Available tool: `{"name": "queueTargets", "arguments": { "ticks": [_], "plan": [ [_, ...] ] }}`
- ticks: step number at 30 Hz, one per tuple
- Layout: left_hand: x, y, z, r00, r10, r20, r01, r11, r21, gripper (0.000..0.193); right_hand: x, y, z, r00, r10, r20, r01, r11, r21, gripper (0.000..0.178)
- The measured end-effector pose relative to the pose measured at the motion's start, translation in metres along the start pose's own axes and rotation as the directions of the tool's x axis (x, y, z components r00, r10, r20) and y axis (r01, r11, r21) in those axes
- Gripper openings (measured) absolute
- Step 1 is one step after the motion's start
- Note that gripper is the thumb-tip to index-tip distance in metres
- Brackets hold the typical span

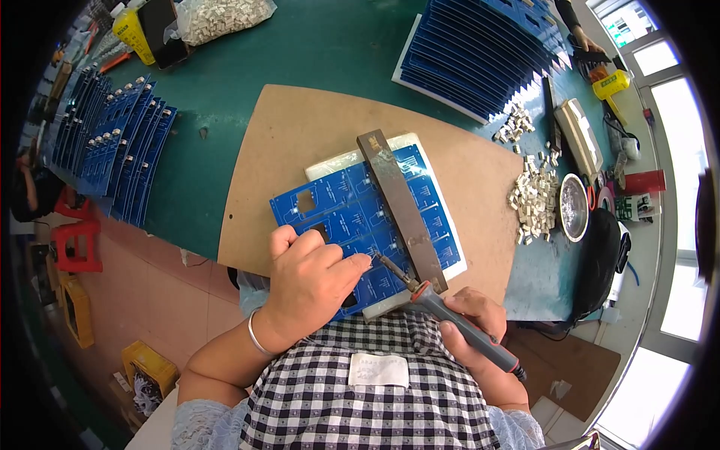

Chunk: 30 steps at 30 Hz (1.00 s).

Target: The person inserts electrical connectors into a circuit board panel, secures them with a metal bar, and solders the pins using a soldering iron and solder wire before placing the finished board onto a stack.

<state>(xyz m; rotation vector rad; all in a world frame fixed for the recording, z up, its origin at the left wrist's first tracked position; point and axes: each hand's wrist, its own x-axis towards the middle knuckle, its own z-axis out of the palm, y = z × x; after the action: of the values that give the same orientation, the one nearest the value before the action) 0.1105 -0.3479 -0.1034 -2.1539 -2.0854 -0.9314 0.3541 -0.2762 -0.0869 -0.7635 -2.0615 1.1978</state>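
Observation:
A blue circuit board panel (345, 199) lies at a slant on a white, plastic-wrapped pad (330, 166). Across the panel rests a long brown bar (401, 202). My left hand (311, 277) is over the panel's near left part, its fingers curled and the index finger pointing at the soldering spot; anything pinched there is too small to make out. In my right hand (480, 311) is a grey and red soldering iron (469, 330), gripped by its handle. Its metal tip meets the panel, or nearly so, just beside my left fingertips.
Under the pad is a brown sheet (274, 150) on the green table (202, 187). Blue boards stand in rows at left (120, 142) and back right (472, 60). Small white parts (534, 199) lie heaped by a metal bowl (574, 206). Another person's hand (583, 39) shows far right.

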Motion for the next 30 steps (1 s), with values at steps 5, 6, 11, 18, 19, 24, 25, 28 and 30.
{"name": "queueTargets", "arguments": {
  "ticks": [5,6,11,18,19,24,25,28,30],
  "plan": [
    [-0.003,0.002,-0.002,1.000,-0.009,-0.011,0.009,1.000,-0.026,0.014,-0.004,0.000,-0.001,1.000,0.002,-0.007,-0.002,1.000,0.008,0.026],
    [-0.004,0.002,-0.003,0.999,-0.024,-0.028,0.023,0.999,-0.047,0.014,-0.007,0.001,-0.002,1.000,-0.002,-0.026,0.003,0.999,0.032,0.026],
    [-0.013,-0.001,-0.006,0.997,-0.062,-0.050,0.058,0.994,-0.094,0.014,-0.007,0.000,0.001,0.999,-0.020,-0.044,0.022,0.998,0.059,0.026],
    [-0.015,0.002,-0.005,1.000,-0.020,0.024,0.021,0.999,-0.028,0.013,-0.008,0.003,0.005,1.000,-0.010,-0.018,0.011,0.999,0.041,0.027],
    [-0.015,0.002,-0.005,0.999,-0.007,0.033,0.008,1.000,-0.019,0.014,-0.009,0.003,0.005,1.000,-0.002,-0.019,0.003,0.999,0.041,0.027],
    [-0.016,0.001,-0.006,1.000,0.003,0.018,-0.003,1.000,0.026,0.015,-0.013,0.003,0.005,1.000,0.003,-0.018,-0.002,1.000,0.030,0.026],
    [-0.015,0.001,-0.006,1.000,0.004,0.011,-0.004,1.000,0.021,0.015,-0.013,0.003,0.005,1.000,-0.002,-0.022,0.002,1.000,0.027,0.026],
    [-0.014,0.004,-0.005,1.000,-0.014,0.016,0.014,1.000,0.015,0.015,-0.014,0.001,0.005,1.000,0.006,-0.018,-0.005,1.000,0.030,0.026],
    [-0.014,0.005,-0.006,1.000,-0.016,0.013,0.016,1.000,0.021,0.014,-0.014,0.001,0.004,1.000,-0.001,-0.012,0.001,1.000,0.019,0.027]
  ]
}}
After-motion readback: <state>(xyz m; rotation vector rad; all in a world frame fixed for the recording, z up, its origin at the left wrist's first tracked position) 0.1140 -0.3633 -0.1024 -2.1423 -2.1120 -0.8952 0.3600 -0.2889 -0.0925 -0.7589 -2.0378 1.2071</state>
